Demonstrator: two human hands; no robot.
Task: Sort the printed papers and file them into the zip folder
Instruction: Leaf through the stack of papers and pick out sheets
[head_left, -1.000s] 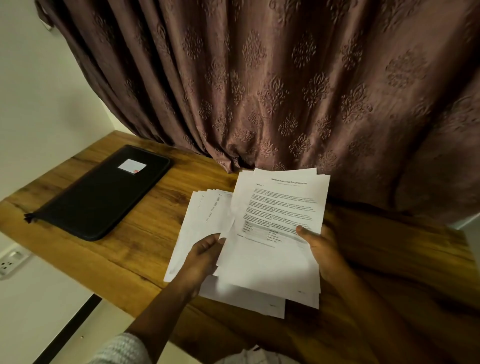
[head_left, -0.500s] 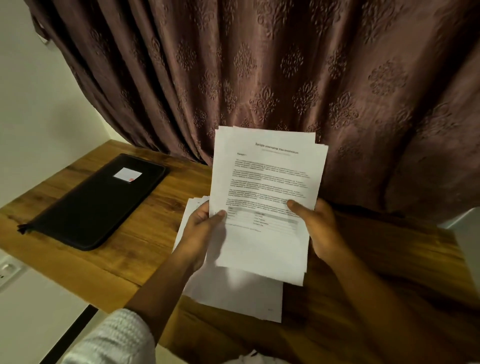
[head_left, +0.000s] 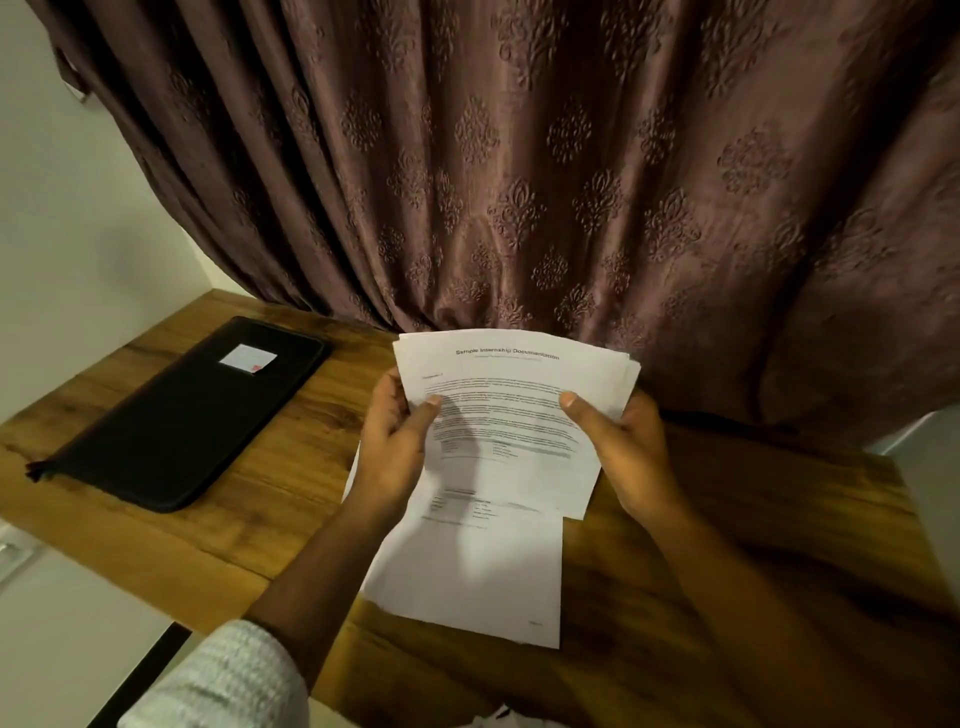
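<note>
Head view: I hold the stack of papers (head_left: 514, 405) in both hands at the middle of the frame, squaring it up.

My left hand (head_left: 395, 447) and right hand (head_left: 623, 452) pinch its side edges, thumbs on the printed face; more loose sheets (head_left: 478, 571) lie on the table (head_left: 291, 525) beneath. The zip folder (head_left: 187, 415) lies at centre left, apparently shut, its long axis running from lower left to upper right, nearer my left hand. Compared with half a second ago, the stack sits lower and my thumbs grip nearer its top.
</note>
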